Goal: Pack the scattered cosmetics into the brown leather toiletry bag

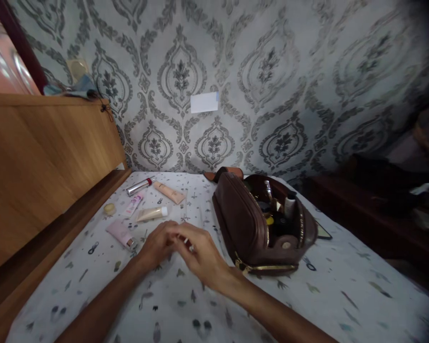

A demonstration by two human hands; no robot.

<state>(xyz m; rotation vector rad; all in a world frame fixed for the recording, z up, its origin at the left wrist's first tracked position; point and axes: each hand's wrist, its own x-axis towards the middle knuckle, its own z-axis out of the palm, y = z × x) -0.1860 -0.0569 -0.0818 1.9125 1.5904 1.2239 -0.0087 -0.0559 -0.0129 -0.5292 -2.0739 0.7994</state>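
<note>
My left hand (159,245) and my right hand (200,250) meet above the patterned white sheet, their fingertips together. Both look closed, with curled fingers. A tiny whitish spot shows under my right fingers, too small to name. Left of the hands lie a pink tube (120,233) with a metallic cap, a cream tube (150,214) with a white cap and a peach tube (168,192). Beyond them are a small pink-and-white tube (134,204), a silver cylinder (140,186) with a red band, and a small round jar (109,208).
An unzipped brown makeup bag (241,214) holding several cosmetics stands right of my hands. Behind it lies a brown-and-black item (232,171). A dark flat object (323,231) pokes out beside the bag. A wooden panel (50,152) borders the left; patterned wallpaper (180,71) rises behind.
</note>
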